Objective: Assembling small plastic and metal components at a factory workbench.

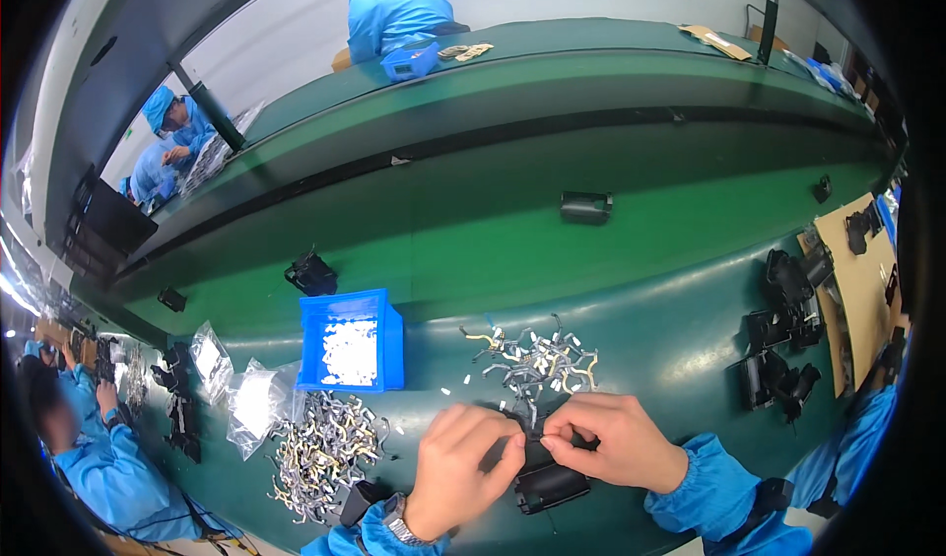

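Low in the middle, my left hand (455, 467) and my right hand (616, 440) face each other, fingertips pinched close together. Between them is something small and dark, too blurred to name. Just below the fingertips lies a black plastic housing (552, 488) on the green bench. Beyond my hands spreads a loose pile of short wire leads with white connectors (540, 359). A larger heap of similar grey and yellowish leads (320, 457) lies left of my left hand.
A blue bin (391, 344) holds small white pieces, with clear plastic bags (258, 403) beside it. Black housings (783, 305) pile up at right near a cardboard sheet (843, 290). Another housing (586, 207) sits on the green belt behind the bench. People in blue workwear (118, 477) sit nearby.
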A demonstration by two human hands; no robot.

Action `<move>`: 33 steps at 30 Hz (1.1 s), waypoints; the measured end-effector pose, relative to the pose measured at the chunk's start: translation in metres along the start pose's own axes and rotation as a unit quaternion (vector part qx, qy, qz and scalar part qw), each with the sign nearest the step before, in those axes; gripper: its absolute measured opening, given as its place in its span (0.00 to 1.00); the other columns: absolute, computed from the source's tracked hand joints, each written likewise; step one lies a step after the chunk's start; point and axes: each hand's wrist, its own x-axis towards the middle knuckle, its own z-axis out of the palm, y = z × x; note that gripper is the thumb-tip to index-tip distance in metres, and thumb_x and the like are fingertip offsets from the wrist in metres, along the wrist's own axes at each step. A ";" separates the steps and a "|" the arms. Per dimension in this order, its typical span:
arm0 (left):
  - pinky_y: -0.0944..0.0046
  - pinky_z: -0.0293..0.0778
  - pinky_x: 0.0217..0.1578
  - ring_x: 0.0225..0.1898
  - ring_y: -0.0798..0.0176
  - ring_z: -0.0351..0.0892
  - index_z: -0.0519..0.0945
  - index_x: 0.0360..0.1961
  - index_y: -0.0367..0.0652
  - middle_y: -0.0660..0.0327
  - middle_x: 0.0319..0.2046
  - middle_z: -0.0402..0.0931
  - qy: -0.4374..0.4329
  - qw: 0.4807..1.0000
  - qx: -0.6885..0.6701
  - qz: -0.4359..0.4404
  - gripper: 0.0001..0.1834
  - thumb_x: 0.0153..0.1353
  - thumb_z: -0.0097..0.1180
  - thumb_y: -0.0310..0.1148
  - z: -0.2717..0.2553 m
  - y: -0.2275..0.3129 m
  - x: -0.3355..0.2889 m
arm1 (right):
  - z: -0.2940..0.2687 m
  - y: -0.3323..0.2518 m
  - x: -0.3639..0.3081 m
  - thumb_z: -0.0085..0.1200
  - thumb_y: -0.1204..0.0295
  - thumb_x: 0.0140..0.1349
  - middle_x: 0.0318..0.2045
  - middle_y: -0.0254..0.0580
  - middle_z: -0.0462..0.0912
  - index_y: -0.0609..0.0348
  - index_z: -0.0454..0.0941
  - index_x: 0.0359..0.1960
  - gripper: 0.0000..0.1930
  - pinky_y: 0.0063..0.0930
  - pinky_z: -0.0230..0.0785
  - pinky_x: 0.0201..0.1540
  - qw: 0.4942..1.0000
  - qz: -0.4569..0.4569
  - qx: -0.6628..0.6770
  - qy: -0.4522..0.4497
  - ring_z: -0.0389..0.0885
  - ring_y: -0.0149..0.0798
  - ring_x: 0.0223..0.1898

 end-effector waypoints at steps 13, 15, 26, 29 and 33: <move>0.58 0.76 0.38 0.35 0.55 0.82 0.87 0.35 0.40 0.58 0.35 0.85 -0.001 0.995 -0.043 -0.089 0.05 0.57 0.70 0.27 -0.003 0.009 0.000 | 0.001 0.002 -0.001 0.66 0.72 0.61 0.26 0.34 0.82 0.55 0.81 0.34 0.05 0.34 0.75 0.31 0.999 -0.001 -0.008 0.031 0.82 0.39 0.27; 0.58 0.76 0.39 0.36 0.54 0.82 0.88 0.35 0.41 0.58 0.37 0.85 0.005 0.996 -0.045 -0.076 0.05 0.57 0.70 0.27 -0.002 0.009 0.004 | 0.000 0.002 -0.001 0.66 0.72 0.61 0.26 0.34 0.82 0.55 0.81 0.34 0.05 0.33 0.75 0.30 0.999 -0.002 -0.028 0.041 0.83 0.39 0.27; 0.59 0.75 0.42 0.37 0.54 0.81 0.90 0.40 0.44 0.61 0.41 0.83 -0.030 0.999 0.007 -0.014 0.12 0.53 0.72 0.22 0.002 -0.006 -0.001 | -0.001 0.001 -0.001 0.66 0.72 0.61 0.26 0.34 0.83 0.54 0.81 0.35 0.05 0.35 0.76 0.30 0.999 0.007 -0.024 0.048 0.83 0.40 0.27; 0.59 0.75 0.43 0.40 0.54 0.81 0.90 0.42 0.45 0.60 0.42 0.83 -0.004 0.999 0.042 -0.018 0.15 0.53 0.71 0.20 0.002 -0.007 -0.002 | -0.002 0.001 -0.001 0.66 0.71 0.61 0.26 0.34 0.83 0.54 0.82 0.35 0.05 0.34 0.75 0.30 0.998 0.022 -0.019 0.055 0.82 0.39 0.26; 0.58 0.75 0.45 0.43 0.54 0.81 0.90 0.45 0.45 0.60 0.44 0.85 -0.019 0.999 0.026 0.007 0.16 0.53 0.71 0.23 -0.002 0.002 0.007 | -0.005 0.000 0.001 0.66 0.71 0.62 0.25 0.33 0.82 0.55 0.82 0.35 0.05 0.31 0.71 0.27 0.999 0.032 0.001 0.039 0.78 0.35 0.23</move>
